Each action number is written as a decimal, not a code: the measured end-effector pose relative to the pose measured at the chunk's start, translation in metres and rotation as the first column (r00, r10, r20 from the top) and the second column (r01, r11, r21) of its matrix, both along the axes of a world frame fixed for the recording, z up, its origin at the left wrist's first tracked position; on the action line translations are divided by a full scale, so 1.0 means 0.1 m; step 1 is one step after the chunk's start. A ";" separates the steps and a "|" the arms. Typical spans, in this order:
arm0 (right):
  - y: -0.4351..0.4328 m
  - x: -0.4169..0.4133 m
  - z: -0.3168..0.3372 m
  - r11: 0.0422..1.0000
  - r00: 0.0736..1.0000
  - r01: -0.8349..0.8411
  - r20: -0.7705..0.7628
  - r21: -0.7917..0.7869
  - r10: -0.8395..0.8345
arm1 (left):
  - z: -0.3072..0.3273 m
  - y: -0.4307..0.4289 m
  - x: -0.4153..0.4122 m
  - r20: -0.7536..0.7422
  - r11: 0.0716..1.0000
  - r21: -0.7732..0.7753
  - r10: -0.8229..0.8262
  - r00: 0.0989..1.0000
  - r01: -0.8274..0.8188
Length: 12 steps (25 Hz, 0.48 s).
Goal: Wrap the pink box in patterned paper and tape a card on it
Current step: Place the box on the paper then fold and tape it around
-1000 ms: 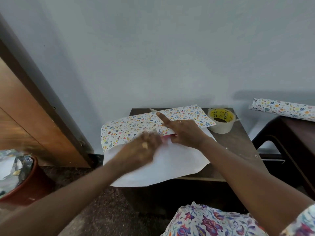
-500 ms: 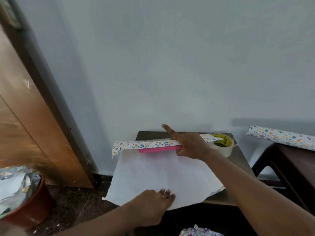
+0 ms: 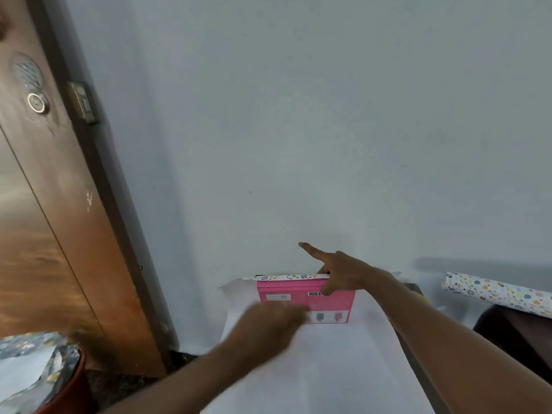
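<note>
The pink box (image 3: 328, 297) lies on the patterned paper (image 3: 313, 369), white side up. The right hand (image 3: 343, 273) pinches the paper's folded edge at the box's far right corner. The left hand (image 3: 268, 321) is blurred at the box's near left, so its grasp cannot be told. The first fold seems in hand; next, the near paper must be drawn over the box.

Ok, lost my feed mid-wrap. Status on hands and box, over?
Right hand pinches pink box top edge, index finger out. Left hand blurred at box's near-left corner, grip unclear. Box face uncovered on paper, white side up. Nothing blocking.

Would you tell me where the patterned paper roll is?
Head view: the roll lies far right on the dark table, right of the pink box.
</note>
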State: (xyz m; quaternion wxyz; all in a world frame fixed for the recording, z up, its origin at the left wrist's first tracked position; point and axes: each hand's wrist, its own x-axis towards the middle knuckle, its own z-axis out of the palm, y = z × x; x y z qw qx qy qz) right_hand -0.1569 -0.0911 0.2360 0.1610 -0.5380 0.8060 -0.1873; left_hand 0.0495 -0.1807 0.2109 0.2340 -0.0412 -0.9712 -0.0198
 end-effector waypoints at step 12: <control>-0.05 -0.11 0.01 0.999 0.991 0.023 0.136 -0.048 -0.016 | -0.15 -0.64 -0.66 -0.152 0.980 -0.108 0.151 0.977 -0.169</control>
